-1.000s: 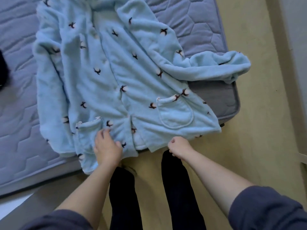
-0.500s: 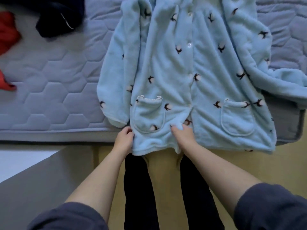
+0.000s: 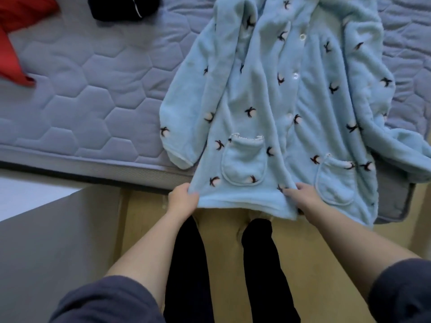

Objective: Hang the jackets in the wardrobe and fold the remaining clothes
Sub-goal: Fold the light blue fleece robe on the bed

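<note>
The left hand [image 3: 183,199] is gripping the near hem corner of the blue fleece jacket [image 3: 263,108]. The right hand [image 3: 303,197] is pinching the same hem by the front opening. Both hands are equally near it. The jacket is lying buttons-up on the bed [image 3: 81,94], its long axis running straight away from the hands. A red garment [image 3: 14,43] is lying far beyond the left hand.

Both hands are shifting onto one front panel of the blue fleece jacket [image 3: 268,101]. The left hand [image 3: 183,199] is going from flat beside the pocket to gripping the hem corner. The right hand [image 3: 303,197] is crossing over from the other panel. They're spreading apart along the hem.
</note>
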{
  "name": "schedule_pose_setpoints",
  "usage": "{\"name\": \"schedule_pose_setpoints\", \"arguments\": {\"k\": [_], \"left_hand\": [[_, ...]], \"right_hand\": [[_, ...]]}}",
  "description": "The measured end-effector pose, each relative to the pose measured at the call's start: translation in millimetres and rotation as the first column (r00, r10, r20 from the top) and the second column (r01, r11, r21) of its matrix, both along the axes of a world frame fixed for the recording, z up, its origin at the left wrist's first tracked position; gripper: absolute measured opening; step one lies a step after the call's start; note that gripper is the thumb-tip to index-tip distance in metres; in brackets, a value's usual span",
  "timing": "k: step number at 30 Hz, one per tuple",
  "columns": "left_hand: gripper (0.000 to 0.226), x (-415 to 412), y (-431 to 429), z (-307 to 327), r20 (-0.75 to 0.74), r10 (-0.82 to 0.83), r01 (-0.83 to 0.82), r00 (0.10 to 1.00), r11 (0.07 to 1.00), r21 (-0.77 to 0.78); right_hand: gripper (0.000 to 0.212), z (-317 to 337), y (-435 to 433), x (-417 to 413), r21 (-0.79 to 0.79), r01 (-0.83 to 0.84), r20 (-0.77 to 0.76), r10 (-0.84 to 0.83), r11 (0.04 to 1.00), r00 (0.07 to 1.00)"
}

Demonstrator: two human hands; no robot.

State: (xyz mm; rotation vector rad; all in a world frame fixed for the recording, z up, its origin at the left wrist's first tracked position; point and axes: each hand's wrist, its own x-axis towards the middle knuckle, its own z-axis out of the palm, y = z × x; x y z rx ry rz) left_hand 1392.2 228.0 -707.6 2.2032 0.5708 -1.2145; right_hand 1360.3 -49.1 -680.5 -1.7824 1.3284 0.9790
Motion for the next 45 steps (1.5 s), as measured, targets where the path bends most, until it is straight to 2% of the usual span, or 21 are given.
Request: {"name": "schedule_pose_setpoints", "arguments": {"k": [2, 4, 7, 9, 10, 12, 14, 16, 18, 20, 22, 23, 25, 26, 29, 32, 36, 38, 40, 43, 45], "left_hand": [[0.025, -1.4, 16.9, -2.7, -0.058, -0.012, 0.018, 0.998, 0.995, 0.095], [0.031, 3.4, 26.1, -5.5, -0.122, -0.018, 0.034, 0.992, 0.991, 0.128], [0.019, 16.6, 21.6, -7.7, -0.139, -0.025, 0.037, 0.99, 0.995, 0.088], [0.03, 21.2, 14.7, -7.4, -0.09, -0.019, 0.019, 0.996, 1.0, 0.005], [0.036, 21.3, 12.2, -7.4, -0.06, -0.058, 0.058, 0.997, 0.998, -0.004], [0.029, 18.1, 9.8, -8.9, -0.028, -0.247, 0.248, 0.969, 0.962, 0.114], [0.031, 15.4, 11.5, -7.5, -0.087, -0.3, 0.312, 0.95, 0.914, 0.258], [0.037, 14.2, 15.0, -4.6, -0.119, -0.225, 0.25, 0.967, 0.928, 0.275], [0.039, 17.8, 16.4, 1.2, -0.042, -0.105, 0.112, 0.994, 0.96, 0.257], [0.036, 28.5, 14.7, 6.4, 0.102, 0.041, -0.061, 0.994, 0.978, 0.201], [0.043, 46.2, 10.8, 6.8, 0.2, 0.24, -0.262, 0.95, 0.96, 0.095], [0.051, 57.8, 8.7, 4.5, 0.208, 0.374, -0.39, 0.904, 0.92, 0.039], [0.058, 82.0, 4.9, -2.3, 0.146, 0.618, -0.616, 0.773, 0.785, -0.061], [0.052, 92.2, 3.2, -6.9, 0.106, 0.674, -0.667, 0.732, 0.739, -0.095], [0.021, 117.9, 0.2, -9.6, 0.112, 0.651, -0.637, 0.751, 0.759, -0.139], [0.025, 148.4, 14.7, 4.5, 0.203, 0.644, -0.613, 0.738, 0.765, -0.196], [0.024, 211.4, 75.7, 38.2, 0.418, 0.587, -0.579, 0.693, 0.799, -0.162], [0.022, 251.4, 114.9, 61.8, 0.581, 0.538, -0.561, 0.611, 0.812, -0.162], [0.023, 294.7, 152.3, 89.2, 0.714, 0.499, -0.544, 0.491, 0.816, -0.196], [0.028, 352.8, 192.6, 124.7, 0.832, 0.427, -0.494, 0.355, 0.841, -0.221], [0.03, 384.6, 205.2, 134.4, 0.868, 0.392, -0.45, 0.306, 0.863, -0.231]], "right_hand": [[0.019, 2.7, 16.7, -2.3, 0.157, -0.03, -0.076, 0.042, 0.987, 0.996], [0.018, 2.5, 31.3, -2.6, 0.233, 0.006, -0.111, 0.021, 0.972, 0.994], [0.017, -0.9, 42.6, -0.3, 0.241, 0.108, -0.069, -0.094, 0.965, 0.993], [0.017, -3.4, 46.1, 1.8, 0.257, 0.137, -0.006, -0.141, 0.957, 0.99], [0.019, -4.4, 46.8, 2.3, 0.273, 0.157, 0.023, -0.169, 0.949, 0.985], [0.015, -6.4, 45.6, 0.5, 0.291, 0.212, 0.043, -0.234, 0.933, 0.971], [0.002, -9.0, 40.8, -3.1, 0.218, 0.204, 0.041, -0.218, 0.954, 0.975], [0.011, -11.5, 33.4, -5.5, 0.058, 0.095, 0.031, -0.097, 0.994, 0.995], [0.009, -10.7, 29.2, -4.9, -0.1, -0.031, 0.042, 0.036, 0.994, 0.998], [0.024, -8.0, 29.0, 0.5, -0.175, -0.086, 0.104, 0.105, 0.981, 0.989], [0.04, -5.6, 32.7, 10.7, -0.233, -0.182, 0.185, 0.228, 0.955, 0.956], [0.046, -4.3, 36.5, 18.4, -0.265, -0.243, 0.22, 0.304, 0.933, 0.927], [0.053, -4.2, 47.3, 36.1, -0.316, -0.344, 0.279, 0.433, 0.884, 0.857], [0.055, -5.2, 53.5, 45.6, -0.34, -0.386, 0.296, 0.488, 0.857, 0.821], [0.06, -7.5, 71.4, 72.6, -0.391, -0.496, 0.284, 0.614, 0.775, 0.737], [0.066, -6.5, 86.1, 98.1, -0.377, -0.594, 0.23, 0.693, 0.711, 0.683], [0.073, 6.6, 111.4, 143.8, -0.345, -0.617, 0.261, 0.704, 0.707, 0.661], [0.075, 14.2, 125.5, 171.5, -0.357, -0.613, 0.296, 0.708, 0.705, 0.641], [0.076, 20.3, 140.9, 201.6, -0.376, -0.598, 0.339, 0.706, 0.708, 0.622], [0.079, 23.9, 164.9, 244.5, -0.401, -0.561, 0.372, 0.688, 0.724, 0.623], [0.081, 18.5, 177.4, 268.5, -0.442, -0.547, 0.36, 0.699, 0.711, 0.618]]}}
